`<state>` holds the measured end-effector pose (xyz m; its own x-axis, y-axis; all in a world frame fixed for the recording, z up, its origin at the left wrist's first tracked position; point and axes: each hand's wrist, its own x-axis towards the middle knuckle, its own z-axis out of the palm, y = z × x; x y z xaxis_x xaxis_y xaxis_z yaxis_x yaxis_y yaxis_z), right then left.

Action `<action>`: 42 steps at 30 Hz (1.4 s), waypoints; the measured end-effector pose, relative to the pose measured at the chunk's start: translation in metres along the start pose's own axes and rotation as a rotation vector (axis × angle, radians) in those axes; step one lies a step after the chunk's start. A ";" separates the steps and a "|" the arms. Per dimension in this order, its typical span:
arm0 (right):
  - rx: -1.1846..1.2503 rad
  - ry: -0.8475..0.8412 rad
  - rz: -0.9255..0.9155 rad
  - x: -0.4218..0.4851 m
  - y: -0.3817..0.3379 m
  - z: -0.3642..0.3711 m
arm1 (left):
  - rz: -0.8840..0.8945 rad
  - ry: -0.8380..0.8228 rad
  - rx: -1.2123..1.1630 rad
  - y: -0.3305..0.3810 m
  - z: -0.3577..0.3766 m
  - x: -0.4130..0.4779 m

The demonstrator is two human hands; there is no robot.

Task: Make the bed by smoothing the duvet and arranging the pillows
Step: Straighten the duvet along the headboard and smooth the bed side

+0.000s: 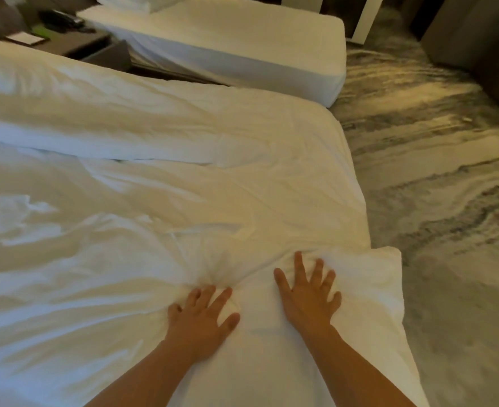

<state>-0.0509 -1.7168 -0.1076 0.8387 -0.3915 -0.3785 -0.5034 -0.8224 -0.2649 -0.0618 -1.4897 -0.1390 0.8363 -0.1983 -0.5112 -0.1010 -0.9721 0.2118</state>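
Pillow (315, 356) at 5 o'clock: soft, light, sinks under both hands (201, 318), spread flat and apart; take it by its corners.

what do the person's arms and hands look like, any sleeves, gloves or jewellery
Both forearms are bare as far as the bottom edge of the picture, with no sleeves in view. The left hand and right hand are ungloved. No rings, watch or bracelets show on the fingers or wrists, and the fingernails look short and unpainted.
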 end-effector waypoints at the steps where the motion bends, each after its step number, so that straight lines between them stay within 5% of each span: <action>1: 0.017 0.004 0.032 0.004 -0.008 0.005 | 0.039 0.000 0.012 -0.008 0.000 0.001; 10: -0.008 0.004 0.149 0.024 -0.024 0.045 | 0.268 0.062 0.023 -0.051 -0.003 0.027; 22: 0.052 -0.057 0.036 0.052 -0.016 0.060 | 0.069 0.066 -0.047 -0.047 0.009 0.050; 26: 0.204 -0.205 -0.067 0.061 0.000 0.037 | -0.291 0.144 -0.197 0.022 -0.002 0.034; 29: 0.566 -0.424 -0.034 0.064 0.034 -0.005 | -0.609 0.351 -0.611 0.122 -0.005 0.045; 33: 1.190 -0.668 0.045 0.078 0.105 -0.080 | -0.608 0.468 -0.800 0.262 0.005 0.074; 42: 0.718 -0.413 -0.312 0.171 0.170 -0.189 | -0.698 0.479 -0.545 0.295 0.051 0.109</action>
<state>0.0465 -2.0014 -0.0495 0.8874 0.1021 -0.4496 -0.3897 -0.3550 -0.8498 -0.0282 -1.8042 -0.1752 0.7549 0.5817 -0.3030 0.6545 -0.6377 0.4063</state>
